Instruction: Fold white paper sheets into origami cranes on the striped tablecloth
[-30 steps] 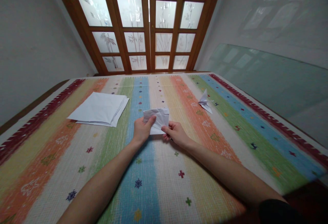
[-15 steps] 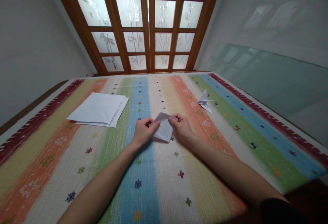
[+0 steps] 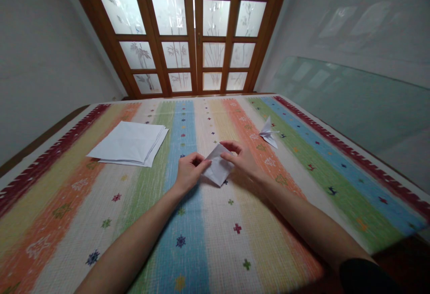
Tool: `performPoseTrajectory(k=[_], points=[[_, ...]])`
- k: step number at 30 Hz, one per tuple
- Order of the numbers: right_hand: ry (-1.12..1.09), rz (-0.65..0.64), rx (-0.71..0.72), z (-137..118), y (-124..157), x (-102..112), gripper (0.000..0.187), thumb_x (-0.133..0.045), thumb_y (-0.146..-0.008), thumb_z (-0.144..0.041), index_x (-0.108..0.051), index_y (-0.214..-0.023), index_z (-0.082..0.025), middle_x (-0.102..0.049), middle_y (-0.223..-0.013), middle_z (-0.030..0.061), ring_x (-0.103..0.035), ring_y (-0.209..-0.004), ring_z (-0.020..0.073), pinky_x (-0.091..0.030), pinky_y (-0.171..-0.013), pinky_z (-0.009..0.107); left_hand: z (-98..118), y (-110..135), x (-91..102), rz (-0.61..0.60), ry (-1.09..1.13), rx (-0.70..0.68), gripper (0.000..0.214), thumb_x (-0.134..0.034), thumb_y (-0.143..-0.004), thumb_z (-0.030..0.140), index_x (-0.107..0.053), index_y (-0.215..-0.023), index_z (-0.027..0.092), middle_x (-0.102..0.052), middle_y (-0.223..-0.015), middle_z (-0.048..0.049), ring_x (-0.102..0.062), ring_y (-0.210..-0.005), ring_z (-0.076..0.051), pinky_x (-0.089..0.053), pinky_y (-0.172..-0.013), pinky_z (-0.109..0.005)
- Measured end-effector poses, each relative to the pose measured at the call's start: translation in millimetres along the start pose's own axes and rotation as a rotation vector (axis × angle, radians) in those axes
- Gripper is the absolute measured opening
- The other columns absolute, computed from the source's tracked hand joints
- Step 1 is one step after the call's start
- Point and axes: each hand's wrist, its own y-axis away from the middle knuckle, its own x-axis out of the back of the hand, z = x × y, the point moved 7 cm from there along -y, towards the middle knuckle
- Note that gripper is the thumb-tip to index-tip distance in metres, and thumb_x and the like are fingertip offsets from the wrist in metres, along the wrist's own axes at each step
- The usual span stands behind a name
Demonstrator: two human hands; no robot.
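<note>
Head view: I log left hand (image 3: 188, 172) and right hand (image 3: 244, 163) pinching part-folded white paper diamond (image 3: 217, 170); winged white paper figure (image 3: 268, 136) looks finished; flat white paper stack (image 3: 129, 141) unfolded.

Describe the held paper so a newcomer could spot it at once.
Over the striped tablecloth, find the left hand and right hand. Between them is a small, diamond-shaped folded white paper. Unlike the flat paper stack and the winged paper figure, it is held.
</note>
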Motion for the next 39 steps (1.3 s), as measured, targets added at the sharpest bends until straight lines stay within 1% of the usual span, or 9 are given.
performPoseTrajectory(k=[2, 6, 10, 12, 15, 20, 25, 30, 39], points=[[0.043, -0.024, 0.061, -11, 2, -1, 0.032, -0.075, -0.067, -0.036, -0.071, -0.096, -0.023, -0.072, -0.097, 0.0055, -0.063, -0.089, 0.0208, -0.046, -0.084, 0.036, 6, 2, -1.9, -0.018, -0.018, -0.021, 0.021, -0.071, -0.067, 0.034, -0.063, -0.058, 0.017, -0.058, -0.053, 0.0007, -0.047, -0.051, -0.011, -0.037, -0.051, -0.024], [0.009, -0.076, 0.118, -19, 6, -6, 0.015, -0.066, -0.075, -0.035, -0.071, -0.080, -0.022, -0.072, -0.082, 0.0038, -0.063, -0.077, 0.0181, -0.047, -0.076, 0.033, 16, 6, -4.1, -0.014, -0.034, -0.084, 0.018, -0.070, -0.068, 0.032, -0.063, -0.060, 0.018, -0.060, -0.056, 0.0004, -0.051, -0.054, -0.012, -0.040, -0.055, -0.024], [-0.094, 0.017, 0.090, -15, 5, -1, 0.017, -0.067, -0.073, -0.038, -0.068, -0.074, -0.021, -0.068, -0.071, 0.0020, -0.060, -0.066, 0.0156, -0.046, -0.062, 0.028, 17, 6, -1.2, 0.035, 0.015, -0.095, 0.018, -0.072, -0.067, 0.034, -0.068, -0.071, 0.017, -0.067, -0.067, -0.0016, -0.057, -0.061, -0.013, -0.044, -0.060, -0.025], [-0.133, 0.071, 0.073, -14, 4, 3, 0.019, -0.070, -0.070, -0.039, -0.067, -0.073, -0.021, -0.066, -0.068, 0.0009, -0.057, -0.061, 0.0139, -0.045, -0.057, 0.026, 14, 5, 1.2, 0.057, 0.027, -0.078, 0.020, -0.070, -0.069, 0.036, -0.070, -0.071, 0.017, -0.069, -0.066, -0.0020, -0.057, -0.060, -0.013, -0.045, -0.061, -0.025], [-0.190, 0.107, 0.066, -14, 3, 5, 0.020, -0.073, -0.067, -0.038, -0.067, -0.072, -0.020, -0.065, -0.066, 0.0000, -0.057, -0.060, 0.0128, -0.046, -0.057, 0.026, 11, 3, 6.4, 0.108, 0.037, -0.074, 0.022, -0.065, -0.072, 0.037, -0.071, -0.064, 0.017, -0.068, -0.060, -0.0015, -0.058, -0.056, -0.014, -0.045, -0.059, -0.026], [-0.212, 0.086, 0.073, -16, 3, 4, 0.019, -0.075, -0.065, -0.036, -0.068, -0.073, -0.020, -0.066, -0.068, 0.0001, -0.059, -0.061, 0.0134, -0.049, -0.059, 0.027, 12, 3, 13.1, 0.174, 0.016, -0.081, 0.019, -0.068, -0.070, 0.033, -0.073, -0.062, 0.017, -0.069, -0.058, -0.0008, -0.059, -0.055, -0.014, -0.045, -0.057, -0.025], [-0.190, 0.063, 0.081, -19, 5, 2, 0.019, -0.072, -0.067, -0.037, -0.069, -0.075, -0.020, -0.065, -0.066, -0.0003, -0.057, -0.058, 0.0128, -0.047, -0.055, 0.025, 18, 4, 14.0, 0.176, 0.007, -0.110, 0.017, -0.069, -0.070, 0.033, -0.075, -0.065, 0.018, -0.070, -0.059, -0.0009, -0.061, -0.056, -0.014, -0.045, -0.058, -0.026], [-0.167, 0.073, 0.076, -20, 5, 2, 0.021, -0.071, -0.068, -0.039, -0.067, -0.070, -0.019, -0.063, -0.062, -0.0008, -0.054, -0.055, 0.0119, -0.043, -0.052, 0.024, 21, 4, 10.8, 0.153, 0.048, -0.127, 0.015, -0.069, -0.070, 0.032, -0.074, -0.066, 0.018, -0.070, -0.061, -0.0009, -0.060, -0.056, -0.013, -0.046, -0.058, -0.025], [-0.128, 0.093, 0.022, -21, 9, 1, 0.021, -0.074, -0.065, -0.040, -0.071, -0.071, -0.020, -0.064, -0.060, 0.0000, -0.053, -0.052, 0.0118, -0.041, -0.049, 0.024, 31, 6, 7.1, 0.097, 0.029, -0.155, 0.014, -0.068, -0.072, 0.029, -0.072, -0.063, 0.019, -0.068, -0.059, 0.0001, -0.058, -0.055, -0.012, -0.046, -0.057, -0.024]])
